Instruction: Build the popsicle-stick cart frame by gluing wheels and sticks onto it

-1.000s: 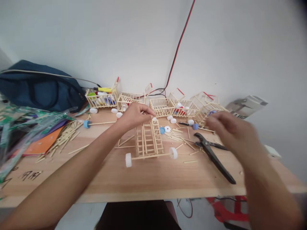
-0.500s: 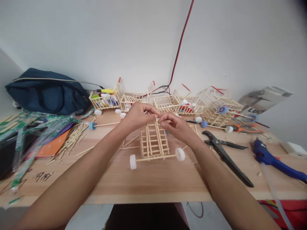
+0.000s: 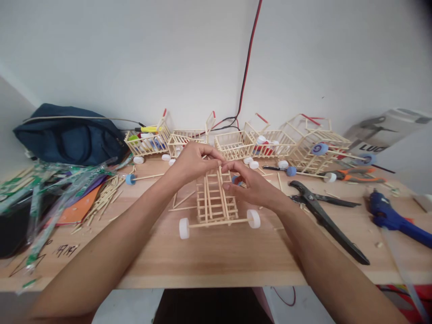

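Note:
A small cart of thin wooden sticks [image 3: 215, 202] lies on the wooden table [image 3: 216, 256], with a white wheel at each end of its near axle [image 3: 184, 227]. My left hand [image 3: 193, 163] pinches the cart's far top edge, fingers closed. My right hand [image 3: 251, 185] meets it there, fingertips pinched on the same far end of the frame. Both forearms reach in from the bottom of the view.
Several finished stick carts [image 3: 236, 145] line the wall. Black pliers [image 3: 324, 216], orange cutters [image 3: 357, 174] and a blue glue gun [image 3: 394, 218] lie right. Loose sticks [image 3: 104, 198], orange card, plastic wrappers and a dark blue bag [image 3: 70, 135] sit left. Red and black wires hang down the wall.
My right hand came in from the right side of the table and now pinches the cart's far end beside my left hand. The view shifted slightly.

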A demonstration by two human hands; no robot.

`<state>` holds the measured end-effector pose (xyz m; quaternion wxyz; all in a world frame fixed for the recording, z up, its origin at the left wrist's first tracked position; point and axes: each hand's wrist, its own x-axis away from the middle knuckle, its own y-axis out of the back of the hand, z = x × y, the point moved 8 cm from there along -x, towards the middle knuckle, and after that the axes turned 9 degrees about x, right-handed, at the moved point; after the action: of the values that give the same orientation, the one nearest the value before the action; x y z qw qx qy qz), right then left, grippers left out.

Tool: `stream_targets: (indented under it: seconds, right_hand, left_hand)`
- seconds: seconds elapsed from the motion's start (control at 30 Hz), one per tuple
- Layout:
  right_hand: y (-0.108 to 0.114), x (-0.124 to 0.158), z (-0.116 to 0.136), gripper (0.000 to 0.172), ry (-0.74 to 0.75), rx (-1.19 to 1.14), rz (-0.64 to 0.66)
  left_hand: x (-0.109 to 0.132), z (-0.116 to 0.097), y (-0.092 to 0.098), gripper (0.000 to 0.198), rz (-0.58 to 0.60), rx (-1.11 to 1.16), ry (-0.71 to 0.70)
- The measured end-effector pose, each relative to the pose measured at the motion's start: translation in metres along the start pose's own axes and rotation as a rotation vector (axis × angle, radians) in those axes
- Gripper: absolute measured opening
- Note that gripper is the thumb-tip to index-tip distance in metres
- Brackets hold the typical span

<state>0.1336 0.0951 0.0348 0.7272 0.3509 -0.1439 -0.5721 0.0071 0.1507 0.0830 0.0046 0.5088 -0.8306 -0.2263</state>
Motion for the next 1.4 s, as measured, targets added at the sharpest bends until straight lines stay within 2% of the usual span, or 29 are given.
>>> stream_targets:
  seconds: [0.53,0.73,1.4]
  right_hand:
    - [-0.0044,0.0001,-0.0053,0.029,-0.025,-0.028,0.037]
    - [-0.0021,0.0000,-0.0040,0.028,-0.022,0.017,0.011]
    - [-0.0038,0.0005,-0.0023,0.030,-0.012,0.024,0.043]
  left_hand:
    - [-0.0041,-0.0043,-0.0050,0.014,0.015,-0.025,-0.029]
    - [-0.0031,-0.0032,-0.0047,0.015,0.004,-0.035,-0.033]
    - [-0.0043,0.0020,-0.0033,0.012,0.019,-0.014,-0.036]
